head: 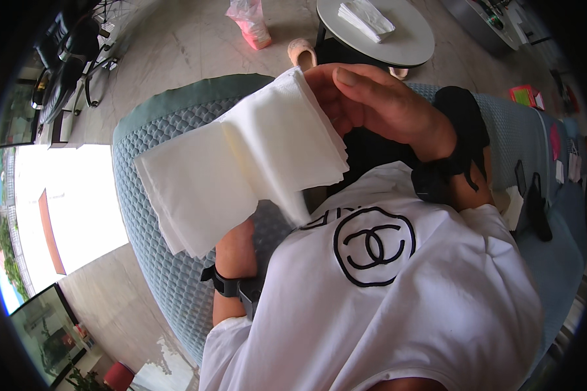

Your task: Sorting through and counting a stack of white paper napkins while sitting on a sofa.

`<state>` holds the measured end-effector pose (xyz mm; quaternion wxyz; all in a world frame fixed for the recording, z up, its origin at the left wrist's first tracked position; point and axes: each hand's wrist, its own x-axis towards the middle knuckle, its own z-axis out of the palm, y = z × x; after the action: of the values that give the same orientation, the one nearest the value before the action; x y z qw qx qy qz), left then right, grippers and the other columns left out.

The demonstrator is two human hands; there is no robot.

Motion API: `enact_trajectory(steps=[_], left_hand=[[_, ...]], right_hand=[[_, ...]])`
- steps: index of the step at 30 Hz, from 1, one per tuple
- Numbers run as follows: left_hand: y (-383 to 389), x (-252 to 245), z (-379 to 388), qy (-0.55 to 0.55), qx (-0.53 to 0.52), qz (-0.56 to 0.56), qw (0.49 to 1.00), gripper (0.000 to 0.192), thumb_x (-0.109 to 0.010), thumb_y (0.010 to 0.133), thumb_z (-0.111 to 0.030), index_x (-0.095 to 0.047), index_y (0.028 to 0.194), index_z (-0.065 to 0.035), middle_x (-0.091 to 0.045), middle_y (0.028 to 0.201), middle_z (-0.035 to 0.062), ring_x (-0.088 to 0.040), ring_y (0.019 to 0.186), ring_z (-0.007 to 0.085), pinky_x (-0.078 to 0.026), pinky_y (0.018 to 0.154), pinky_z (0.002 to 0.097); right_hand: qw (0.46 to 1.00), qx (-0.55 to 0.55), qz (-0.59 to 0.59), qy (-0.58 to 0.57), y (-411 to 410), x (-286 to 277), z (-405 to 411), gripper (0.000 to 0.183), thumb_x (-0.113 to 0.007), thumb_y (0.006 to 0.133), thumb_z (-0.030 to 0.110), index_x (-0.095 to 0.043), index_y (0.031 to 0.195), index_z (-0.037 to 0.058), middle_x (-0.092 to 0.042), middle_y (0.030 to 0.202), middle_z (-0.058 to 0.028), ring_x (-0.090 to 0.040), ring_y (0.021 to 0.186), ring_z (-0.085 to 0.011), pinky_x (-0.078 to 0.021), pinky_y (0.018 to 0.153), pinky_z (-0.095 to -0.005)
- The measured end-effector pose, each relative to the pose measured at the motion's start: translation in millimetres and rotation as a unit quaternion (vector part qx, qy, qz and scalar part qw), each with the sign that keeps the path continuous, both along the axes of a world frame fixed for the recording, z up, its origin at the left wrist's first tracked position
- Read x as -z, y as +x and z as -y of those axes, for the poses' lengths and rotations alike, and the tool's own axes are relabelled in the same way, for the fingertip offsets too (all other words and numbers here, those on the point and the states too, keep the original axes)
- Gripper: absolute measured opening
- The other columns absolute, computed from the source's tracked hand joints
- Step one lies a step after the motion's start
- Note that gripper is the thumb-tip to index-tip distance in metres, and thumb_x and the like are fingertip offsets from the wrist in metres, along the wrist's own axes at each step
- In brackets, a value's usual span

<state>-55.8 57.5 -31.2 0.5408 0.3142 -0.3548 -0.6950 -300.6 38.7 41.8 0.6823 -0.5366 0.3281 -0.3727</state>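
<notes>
A stack of thin white paper napkins or tissues (200, 183) is spread like an open book in front of my lap, with a blurred sheet hanging at its middle. Beneath its left half, my left hand (242, 232) supports it; the fingers are hidden and mostly the wrist side shows. My right hand (367, 93) is at the stack's upper right edge, palm facing it. Its thumb is raised clear of the paper, while the other fingers curve partly behind the sheets, so their grip is unclear. Each wrist wears a black strap with a device.
A quilted blue-green couch cover (161, 132) lies around me. Beyond it stand a round table (411, 36) with a folded white stack (367, 19), a pink-and-white plastic bag (249, 24), and a slipper (302, 53). An office chair (68, 63) is at upper left; a red-green box (526, 96) lies at right.
</notes>
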Motion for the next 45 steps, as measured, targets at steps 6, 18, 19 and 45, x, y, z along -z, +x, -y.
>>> enact_trajectory(steps=[6,18,19,45], left_hand=[[-14.4,-16.2,13.5,-0.02,-0.134,0.171,0.976,0.027,-0.043,0.093,-0.023,-0.049,0.109,-0.0022,-0.055,0.096,0.0019,-0.049,0.086,0.0062,-0.04,0.075,0.0201],[-12.3,-17.8,12.6,-0.07,-0.178,0.189,0.963,0.027,-0.041,0.094,-0.023,-0.047,0.11,-0.0025,-0.053,0.099,0.0026,-0.047,0.087,0.0059,-0.037,0.078,0.0197],[-12.8,-18.4,12.1,-0.071,-0.178,0.187,0.964,0.027,-0.041,0.094,-0.023,-0.047,0.11,-0.0025,-0.053,0.099,0.0026,-0.047,0.087,0.0059,-0.037,0.078,0.0197],[-2.3,-30.6,25.3,-0.224,-0.186,0.336,0.896,0.061,-0.035,0.069,0.01,-0.03,0.129,-0.0041,-0.044,0.119,0.0138,-0.045,0.107,0.0194,-0.035,0.094,0.0317]], right_hand=[[1.0,0.014,0.002,-0.005,-0.2,4.7,-0.9,0.062,-0.039,0.088,0.049,-0.038,0.124,-0.0016,-0.053,0.111,-0.0129,-0.056,0.098,-0.0186,-0.05,0.075,-0.0319],[0.993,0.03,0.007,-0.116,7.2,10.3,-3.7,0.066,-0.073,0.072,0.03,-0.043,0.121,-0.0023,-0.057,0.106,-0.0106,-0.055,0.1,-0.0185,-0.0445,0.086,-0.0301],[0.995,0.036,-0.007,-0.093,6.0,11.9,-2.9,0.062,-0.073,0.071,0.022,-0.044,0.12,-0.0022,-0.057,0.105,-0.0105,-0.055,0.099,-0.0184,-0.0438,0.087,-0.03],[0.927,0.154,-0.208,-0.271,55.6,80.9,26.6,0.037,-0.072,0.068,0.008,-0.055,0.101,0.0023,-0.061,0.09,-0.0058,-0.059,0.084,-0.0128,-0.0465,0.076,-0.0257]])
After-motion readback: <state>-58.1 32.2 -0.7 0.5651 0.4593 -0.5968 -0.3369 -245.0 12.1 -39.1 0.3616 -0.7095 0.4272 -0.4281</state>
